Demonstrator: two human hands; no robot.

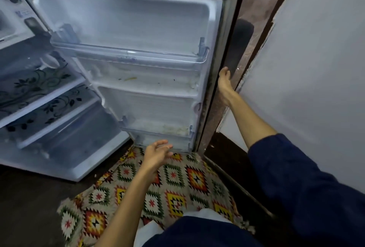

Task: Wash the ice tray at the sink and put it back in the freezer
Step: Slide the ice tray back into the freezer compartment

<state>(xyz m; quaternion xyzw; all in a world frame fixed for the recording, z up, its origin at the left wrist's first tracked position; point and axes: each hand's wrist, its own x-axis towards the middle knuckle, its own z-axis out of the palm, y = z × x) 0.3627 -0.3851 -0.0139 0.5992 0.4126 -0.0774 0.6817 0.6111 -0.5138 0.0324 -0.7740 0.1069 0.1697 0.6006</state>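
The fridge door [138,29] stands swung wide open, its white inner side facing me. My right hand [224,81] reaches up to the door's outer right edge and grips it, with the fingertips partly hidden behind the gasket. My left hand [158,152] hovers with relaxed, spread fingers just in front of the lowest door bin [158,134] and holds nothing. A corner of the freezer compartment [11,13] shows at the upper left. No ice tray is in view.
The fridge interior [49,98] at left has glass shelves with a floral print. A clear door rack [128,53] crosses the door's middle. A patterned mat [167,187] covers the dark floor under me. A pale wall [316,69] rises close on the right.
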